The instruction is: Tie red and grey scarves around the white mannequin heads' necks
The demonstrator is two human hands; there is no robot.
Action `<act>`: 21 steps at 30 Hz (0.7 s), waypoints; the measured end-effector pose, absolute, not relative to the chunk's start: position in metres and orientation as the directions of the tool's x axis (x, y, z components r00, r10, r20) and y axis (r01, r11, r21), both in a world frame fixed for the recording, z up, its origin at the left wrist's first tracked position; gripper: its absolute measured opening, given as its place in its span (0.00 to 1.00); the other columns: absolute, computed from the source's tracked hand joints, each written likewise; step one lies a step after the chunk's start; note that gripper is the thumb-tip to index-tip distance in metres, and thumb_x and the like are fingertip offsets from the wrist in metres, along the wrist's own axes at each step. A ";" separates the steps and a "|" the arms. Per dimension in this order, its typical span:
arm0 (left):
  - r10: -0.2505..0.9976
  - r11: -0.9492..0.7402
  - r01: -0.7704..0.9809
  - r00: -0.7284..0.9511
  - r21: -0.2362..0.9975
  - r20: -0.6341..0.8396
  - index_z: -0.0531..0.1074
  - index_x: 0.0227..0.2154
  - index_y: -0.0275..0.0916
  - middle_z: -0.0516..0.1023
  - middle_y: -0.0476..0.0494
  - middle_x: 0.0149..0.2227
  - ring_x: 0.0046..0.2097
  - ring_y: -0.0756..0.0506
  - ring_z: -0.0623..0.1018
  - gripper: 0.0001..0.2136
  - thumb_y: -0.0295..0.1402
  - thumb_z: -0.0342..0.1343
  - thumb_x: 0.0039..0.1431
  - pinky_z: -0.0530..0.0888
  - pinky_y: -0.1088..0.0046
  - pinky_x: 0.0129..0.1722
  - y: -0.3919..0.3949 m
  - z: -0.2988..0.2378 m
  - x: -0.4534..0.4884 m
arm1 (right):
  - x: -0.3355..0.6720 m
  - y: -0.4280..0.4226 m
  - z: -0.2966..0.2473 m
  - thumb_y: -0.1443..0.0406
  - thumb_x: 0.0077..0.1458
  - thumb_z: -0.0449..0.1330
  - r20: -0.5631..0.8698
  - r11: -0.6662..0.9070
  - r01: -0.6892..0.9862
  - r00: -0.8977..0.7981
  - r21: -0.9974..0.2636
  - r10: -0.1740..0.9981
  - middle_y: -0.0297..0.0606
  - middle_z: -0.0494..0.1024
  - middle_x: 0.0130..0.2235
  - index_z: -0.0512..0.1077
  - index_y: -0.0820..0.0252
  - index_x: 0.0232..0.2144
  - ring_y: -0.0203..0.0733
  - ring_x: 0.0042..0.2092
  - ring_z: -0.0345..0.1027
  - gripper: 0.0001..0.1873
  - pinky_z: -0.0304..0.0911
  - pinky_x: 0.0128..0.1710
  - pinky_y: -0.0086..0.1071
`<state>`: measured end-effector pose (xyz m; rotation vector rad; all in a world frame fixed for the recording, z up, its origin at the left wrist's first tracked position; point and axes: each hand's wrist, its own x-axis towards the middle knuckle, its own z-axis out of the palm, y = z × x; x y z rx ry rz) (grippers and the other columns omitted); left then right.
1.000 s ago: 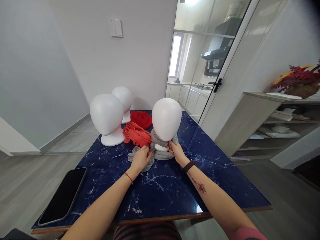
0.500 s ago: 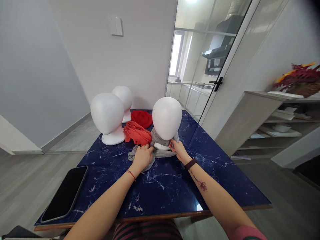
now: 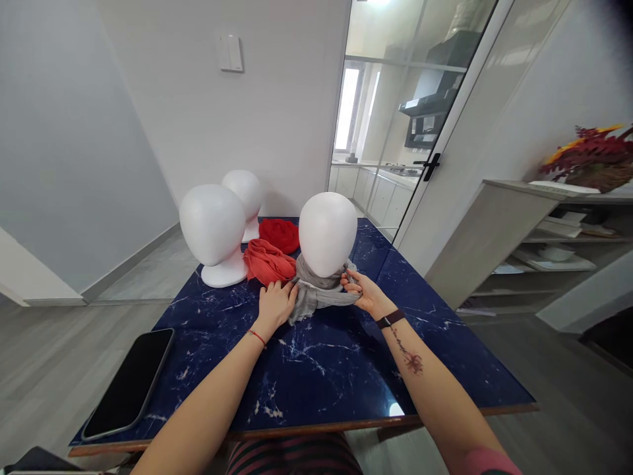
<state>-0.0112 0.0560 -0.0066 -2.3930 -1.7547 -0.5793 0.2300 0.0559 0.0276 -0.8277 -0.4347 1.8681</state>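
Observation:
A white foam mannequin head [image 3: 328, 231] stands upright on the table with a grey scarf [image 3: 316, 300] wound around its neck. On the scarf's left side, my left hand [image 3: 275, 305] is closed on the cloth; part of its grip is hidden. My right hand [image 3: 368, 293] pinches the scarf at the right of the neck, fingers curled into the fabric. Beside my left hand lies a crumpled coral-red scarf [image 3: 270, 262]. A darker red scarf [image 3: 278, 235] is bunched behind it.
Two more white foam heads [image 3: 212, 224] [image 3: 243, 194] stand at the table's back left. A phone [image 3: 128, 382] lies at the left front corner of the blue marbled table [image 3: 321, 376]. To the right are a glass door [image 3: 390, 119] and a shelf unit [image 3: 519, 218].
My right hand has moved slightly right and pulled the scarf with it. My left hand has shifted a little left. The scarf's loose end has drawn in toward the neck, and the head shifted slightly left.

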 end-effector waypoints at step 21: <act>0.908 0.044 0.992 -0.088 0.115 0.410 0.71 0.39 0.34 0.72 0.34 0.41 0.46 0.36 0.70 0.19 0.42 0.41 0.59 0.64 0.60 0.41 0.071 -0.009 -0.057 | 0.297 0.065 0.023 0.52 0.51 0.53 -0.084 0.064 -0.416 0.329 -0.907 0.941 0.38 0.73 0.29 0.70 0.63 0.33 0.38 0.28 0.65 0.20 0.65 0.28 0.34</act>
